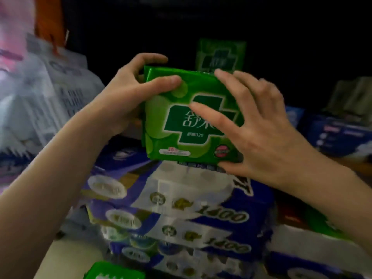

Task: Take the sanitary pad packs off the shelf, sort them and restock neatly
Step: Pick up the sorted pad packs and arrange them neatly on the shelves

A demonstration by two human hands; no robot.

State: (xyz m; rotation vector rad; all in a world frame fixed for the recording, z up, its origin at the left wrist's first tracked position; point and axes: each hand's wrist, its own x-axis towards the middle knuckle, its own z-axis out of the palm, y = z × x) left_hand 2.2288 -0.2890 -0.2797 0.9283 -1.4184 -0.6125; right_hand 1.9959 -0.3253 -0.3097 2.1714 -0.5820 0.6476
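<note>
— What have you got in your hands?

— You hold one green pad pack (191, 115) upright, its printed face toward you, above the stacked tissue bundles (181, 208). Your left hand (128, 93) grips its upper left corner, thumb on the front, fingers curled over the top edge. Your right hand (259, 125) lies on the right side with fingers spread and nearly straight across the front, thumb tucked under the lower right corner.

— How many green packs in all?

— Three that you can count: the one you hold, a second green pack (221, 55) standing upright in the dark behind it, and a third green pack (112, 271) cut off at the bottom edge.

— And the rest?

— Three blue-and-white bundles show in the stack, blurred, marked 1400. At the left, white packs (60, 77) are smeared by blur; their number cannot be told. At the right, dark blue packs (340, 131) sit dim, their print unreadable. The shelf back is black.
</note>
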